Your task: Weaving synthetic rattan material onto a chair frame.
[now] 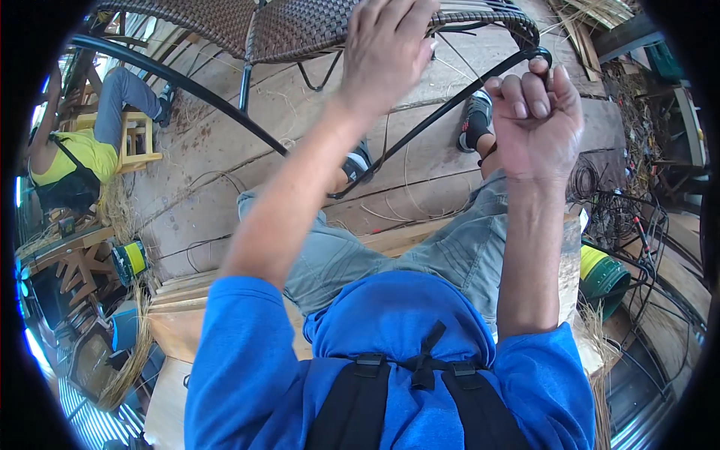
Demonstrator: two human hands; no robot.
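Observation:
A brown woven seat [300, 31] on a black tubular frame [442, 105] stands before me at the top. My left hand [386, 56] is over its front edge, back upward, slightly blurred. Its fingers stretch across the weave, and their tips are cut off or hidden. To the right, my right hand [536, 124] is raised with the palm facing me and the fingers curled closed, beside the bent end of the frame. What it holds, if anything, is too small to make out. Pale unwoven strands [480, 6] lie along the seat's far right part.
A person in a yellow top [75, 161] is at the left near a yellow wooden stool [139, 142]. Loose strands litter the plank floor [180, 217]. Green-and-yellow containers [131, 261] stand at both sides. Black coiled cords [615, 202] lie at the right.

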